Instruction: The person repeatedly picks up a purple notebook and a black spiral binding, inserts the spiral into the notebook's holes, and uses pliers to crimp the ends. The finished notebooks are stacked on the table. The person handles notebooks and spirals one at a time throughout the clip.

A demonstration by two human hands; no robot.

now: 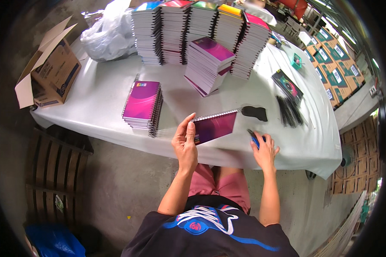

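Note:
My left hand (185, 143) holds a purple spiral-bound notebook (214, 126) by its left edge, tilted up over the near edge of the white table (103, 107). My right hand (263, 150) is closed around a small blue tool (254, 139) at the table's front edge, just right of the notebook. A short stack of purple spiral notebooks (142, 105) lies to the left of my left hand. A black flat piece (254, 112) rests on the table beyond my right hand, and a bundle of black spiral coils (289, 112) lies further right.
Tall stacks of bound notebooks (193, 32) line the table's far side, with a lower stack (208, 64) in front. A white plastic bag (109, 32) and an open cardboard box (51, 68) sit at the left. Printed cartons (334, 73) fill the right. A dark wooden pallet (55, 171) lies below left.

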